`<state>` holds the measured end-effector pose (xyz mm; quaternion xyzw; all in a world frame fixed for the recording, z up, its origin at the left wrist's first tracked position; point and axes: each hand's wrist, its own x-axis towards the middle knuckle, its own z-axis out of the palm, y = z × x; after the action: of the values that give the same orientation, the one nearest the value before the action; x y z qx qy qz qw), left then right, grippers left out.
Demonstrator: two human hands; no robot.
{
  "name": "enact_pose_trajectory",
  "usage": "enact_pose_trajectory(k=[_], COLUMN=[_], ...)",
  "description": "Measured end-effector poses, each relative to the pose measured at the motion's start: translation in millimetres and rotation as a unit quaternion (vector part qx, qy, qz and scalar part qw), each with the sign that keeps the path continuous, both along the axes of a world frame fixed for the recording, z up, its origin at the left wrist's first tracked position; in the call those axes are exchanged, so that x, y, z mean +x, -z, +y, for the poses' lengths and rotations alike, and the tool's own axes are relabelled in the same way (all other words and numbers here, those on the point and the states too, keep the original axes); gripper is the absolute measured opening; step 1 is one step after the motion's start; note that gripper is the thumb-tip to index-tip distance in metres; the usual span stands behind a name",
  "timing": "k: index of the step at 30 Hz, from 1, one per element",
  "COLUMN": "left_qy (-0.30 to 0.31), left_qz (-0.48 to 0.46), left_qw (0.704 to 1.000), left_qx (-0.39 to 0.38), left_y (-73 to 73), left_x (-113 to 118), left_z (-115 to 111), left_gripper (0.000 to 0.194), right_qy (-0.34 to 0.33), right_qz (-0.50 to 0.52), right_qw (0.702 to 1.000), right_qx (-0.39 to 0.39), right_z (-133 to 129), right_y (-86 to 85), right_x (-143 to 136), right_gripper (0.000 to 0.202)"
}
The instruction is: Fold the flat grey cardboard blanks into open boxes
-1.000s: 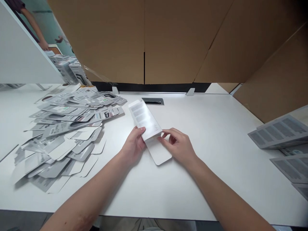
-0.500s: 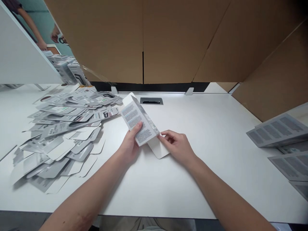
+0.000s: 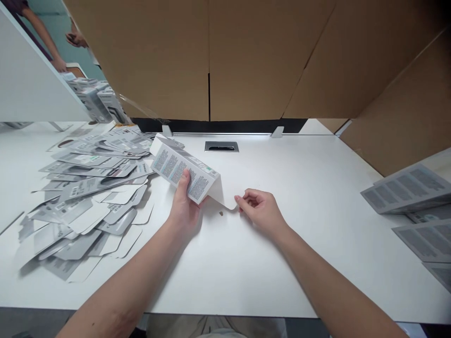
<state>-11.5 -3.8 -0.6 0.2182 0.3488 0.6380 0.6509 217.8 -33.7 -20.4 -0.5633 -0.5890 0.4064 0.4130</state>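
White surface (image 3: 299,197) spreads before us, walled by brown cardboard panels (image 3: 246,56). Left of the carton lies a heap of flattened packs (image 3: 91,188), too many to count. Our left hand (image 3: 183,206) clamps the one folded carton (image 3: 183,171), grey with small print, tilted up off the surface. Right of it our right hand (image 3: 262,211) pinches its white flap (image 3: 225,197). Far right lie some three printed sheets (image 3: 408,190).
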Motion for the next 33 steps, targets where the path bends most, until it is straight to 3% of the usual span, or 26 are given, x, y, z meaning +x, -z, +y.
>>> enact_pose_trajectory(k=[10, 15, 18, 23, 30, 33], left_qy=[0.094, 0.100, 0.057, -0.005, 0.037, 0.048], left_qz=[0.001, 0.003, 0.004, -0.018, 0.006, 0.019], left_qw=[0.995, 0.995, 0.998, 1.000, 0.999, 0.999], left_qx=[0.015, 0.011, 0.015, 0.002, -0.014, -0.015], left_y=[8.5, 7.6, 3.1, -0.8, 0.8, 1.8], left_x=[0.8, 4.1, 2.5, -1.4, 2.4, 2.8], left_z=[-8.8, -12.4, -7.9, 4.5, -1.6, -3.9], left_gripper=[0.066, 0.063, 0.064, 0.066, 0.061, 0.062], right_qy=[0.074, 0.076, 0.058, -0.042, -0.095, -0.084], right_qz=[-0.001, 0.007, 0.044, 0.104, 0.082, 0.062], right_qw=[0.997, 0.997, 0.997, 0.993, 0.992, 0.994], right_qx=[-0.001, 0.003, 0.023, 0.021, -0.022, -0.021], right_z=[6.0, 6.8, 4.3, -2.0, -3.0, -4.2], right_y=[5.8, 6.9, 5.0, -3.7, -9.3, -7.8], right_x=[3.2, 4.0, 2.6, -0.4, -1.0, -2.2], right_gripper=[0.061, 0.057, 0.058, 0.054, 0.049, 0.055])
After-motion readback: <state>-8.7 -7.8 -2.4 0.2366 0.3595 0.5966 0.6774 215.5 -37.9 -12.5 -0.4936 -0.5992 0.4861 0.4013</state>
